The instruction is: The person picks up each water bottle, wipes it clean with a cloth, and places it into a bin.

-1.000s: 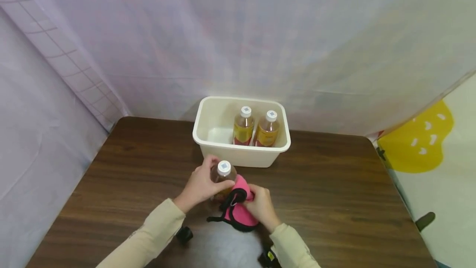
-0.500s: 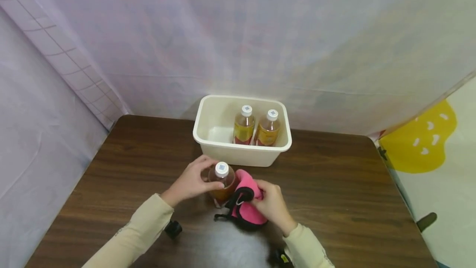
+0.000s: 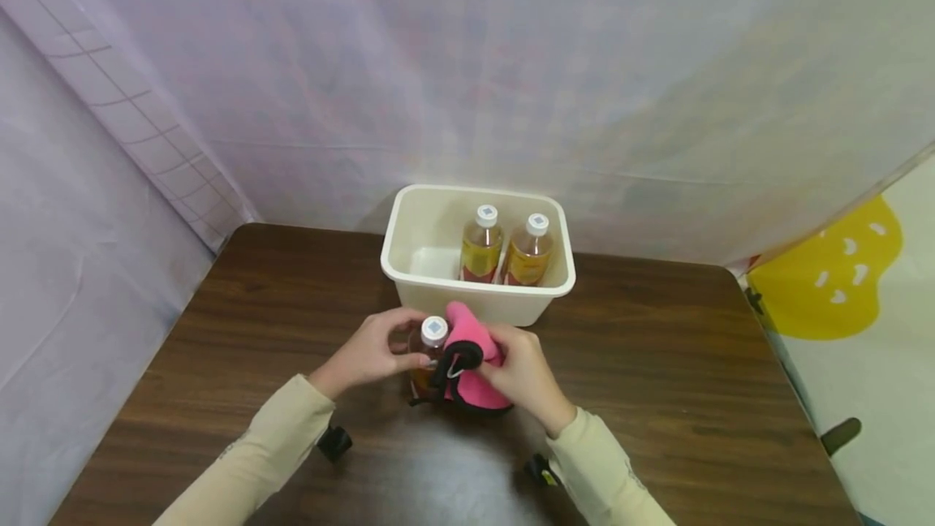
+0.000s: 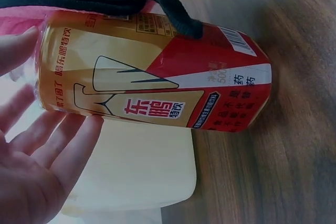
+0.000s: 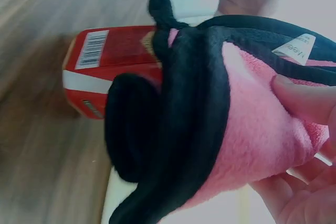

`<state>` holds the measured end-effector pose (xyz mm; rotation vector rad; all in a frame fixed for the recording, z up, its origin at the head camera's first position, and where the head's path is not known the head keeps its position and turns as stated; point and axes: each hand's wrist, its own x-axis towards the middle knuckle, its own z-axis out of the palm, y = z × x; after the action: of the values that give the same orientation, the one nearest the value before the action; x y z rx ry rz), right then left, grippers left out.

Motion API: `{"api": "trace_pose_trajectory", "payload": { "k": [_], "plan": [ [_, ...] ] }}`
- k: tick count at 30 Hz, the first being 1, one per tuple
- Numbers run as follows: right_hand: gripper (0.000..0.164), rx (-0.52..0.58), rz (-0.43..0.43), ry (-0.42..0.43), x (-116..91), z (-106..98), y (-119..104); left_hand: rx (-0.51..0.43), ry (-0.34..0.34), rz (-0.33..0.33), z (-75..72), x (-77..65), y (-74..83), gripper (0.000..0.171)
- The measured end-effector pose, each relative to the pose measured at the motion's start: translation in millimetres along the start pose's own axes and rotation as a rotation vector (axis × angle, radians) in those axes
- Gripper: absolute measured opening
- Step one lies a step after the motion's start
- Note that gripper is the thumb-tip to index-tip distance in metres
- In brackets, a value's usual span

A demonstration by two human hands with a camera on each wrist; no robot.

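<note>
A drink bottle [image 3: 434,339] with a white cap and a gold-and-red label stands upright before the white tub. My left hand [image 3: 374,351] holds its upper part, thumb on the near side and fingers round the far side; the label [image 4: 152,93] faces the left wrist view. From the right, my right hand [image 3: 520,372] pinches a pink plush cloth piece [image 5: 262,124] with thick black edging, a black tie end and a small white tag. In the head view this cloth lies against the bottle's right side and covers part of it.
Behind the hands stands the white plastic tub [image 3: 478,286]. Two similar capped bottles, a left one [image 3: 480,250] and a right one [image 3: 529,254], stand in its right half. The brown wooden table [image 3: 657,364] meets a pale curtain [image 3: 511,88] at the back.
My right hand first drew the pink cloth slightly rightward from the bottle, then brought it up and left against it. The left hand shifted a little left and keeps its hold on the bottle.
</note>
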<state>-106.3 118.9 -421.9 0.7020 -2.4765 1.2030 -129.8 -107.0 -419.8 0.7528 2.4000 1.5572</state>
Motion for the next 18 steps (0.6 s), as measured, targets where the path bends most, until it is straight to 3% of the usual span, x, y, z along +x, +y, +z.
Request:
{"api": "trace_pose_trajectory", "payload": {
  "k": [11, 18],
  "plan": [
    [0.021, -0.046, -0.019, -0.049, 6.1, 2.8, -8.0, -0.007, -0.009, -0.019, 0.6, 1.6, -1.8, 0.041],
    [0.028, -0.086, -0.024, 0.003, -2.3, 12.7, -7.6, -0.063, 0.01, -0.037, 2.8, -0.8, -4.7, 0.04]
  ]
}}
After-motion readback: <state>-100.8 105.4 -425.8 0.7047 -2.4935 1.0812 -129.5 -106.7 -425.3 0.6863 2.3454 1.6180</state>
